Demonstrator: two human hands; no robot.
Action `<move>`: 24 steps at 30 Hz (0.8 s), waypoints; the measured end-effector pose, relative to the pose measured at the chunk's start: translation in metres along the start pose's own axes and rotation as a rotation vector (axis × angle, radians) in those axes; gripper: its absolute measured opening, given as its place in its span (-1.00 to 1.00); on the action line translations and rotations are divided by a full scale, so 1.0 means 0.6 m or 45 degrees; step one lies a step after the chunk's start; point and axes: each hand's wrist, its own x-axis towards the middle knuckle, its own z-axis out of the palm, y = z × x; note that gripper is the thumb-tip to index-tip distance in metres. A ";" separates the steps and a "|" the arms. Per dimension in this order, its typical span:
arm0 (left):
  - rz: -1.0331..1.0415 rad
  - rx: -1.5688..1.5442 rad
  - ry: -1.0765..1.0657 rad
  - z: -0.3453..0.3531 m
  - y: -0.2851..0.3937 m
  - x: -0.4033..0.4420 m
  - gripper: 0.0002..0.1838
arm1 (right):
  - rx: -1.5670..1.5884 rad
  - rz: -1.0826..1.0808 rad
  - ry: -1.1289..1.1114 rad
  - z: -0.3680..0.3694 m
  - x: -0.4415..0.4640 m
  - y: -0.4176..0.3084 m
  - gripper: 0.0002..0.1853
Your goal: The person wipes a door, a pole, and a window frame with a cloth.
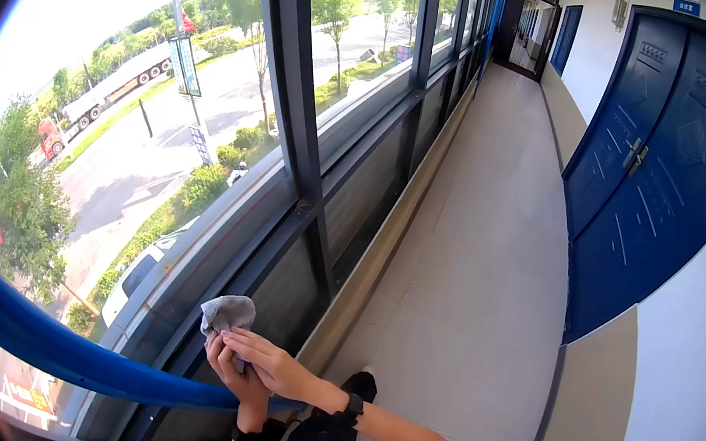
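A crumpled grey cloth (229, 312) is held up between both hands, close to the window ledge. My left hand (232, 372) is wrapped round the lower part of the cloth from the left. Over it lies my right hand (280, 368), its fingers pressed against the cloth and the left hand's fingers. The upper part of the cloth sticks out above the fingertips. Each wrist has a black band. Just below the hands runs a blue pipe (113, 376).
Dark-framed windows (315, 172) line the left side, with a road, trees and a truck outside. A pale corridor floor (497, 194) stretches ahead to a far doorway. Blue double doors (641, 168) stand on the right. A dark shoe shows below.
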 end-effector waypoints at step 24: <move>0.065 0.266 -0.597 0.833 -0.049 0.239 -0.54 | -0.406 0.288 0.417 -0.544 0.244 0.637 -0.68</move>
